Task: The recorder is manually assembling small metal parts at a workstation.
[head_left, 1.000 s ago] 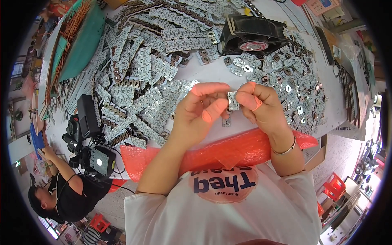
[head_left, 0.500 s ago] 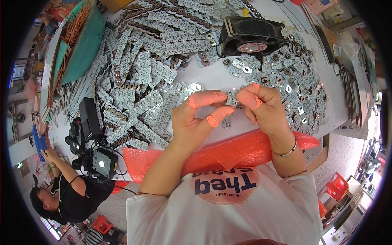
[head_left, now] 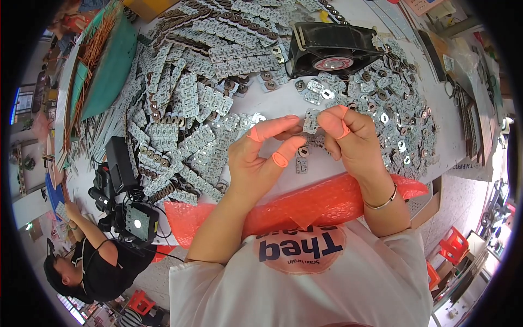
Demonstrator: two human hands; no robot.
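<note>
White worktable (head_left: 283, 101) fills the view, most of it buried under silver perforated metal strips (head_left: 180, 109). Landmark for all positions: black square fan (head_left: 332, 52) at the far edge of the table.

Left of the fan: the main heap of strips, many overlapping. Right of and just below the fan: a looser scatter of single small plates (head_left: 392, 117). Far left of the fan: teal tray (head_left: 111, 62) with brownish strands along its rim. Well below-left of the fan, at the table's near-left edge: black device with cables (head_left: 122, 185). Along the near edge, below the fan: orange-red bubble wrap (head_left: 305, 204).

Left hand (head_left: 259, 158): thumb and forefinger extended toward the small metal plate (head_left: 311, 121), orange finger cots on the tips; contact at the plate's left edge, partly hidden, so I cannot tell how firm the hold is. Right hand (head_left: 351, 139): closed in a pinch on the plate's right side, also wearing orange cots, bracelet at the wrist.

Plate position: held above the table, directly below the fan, between the two hands, face tilted toward the camera.

Versus half a second earlier: both hands at nearly the same spot below the fan; the left fingers have spread a little wider, and the plate remains between the fingertips
</note>
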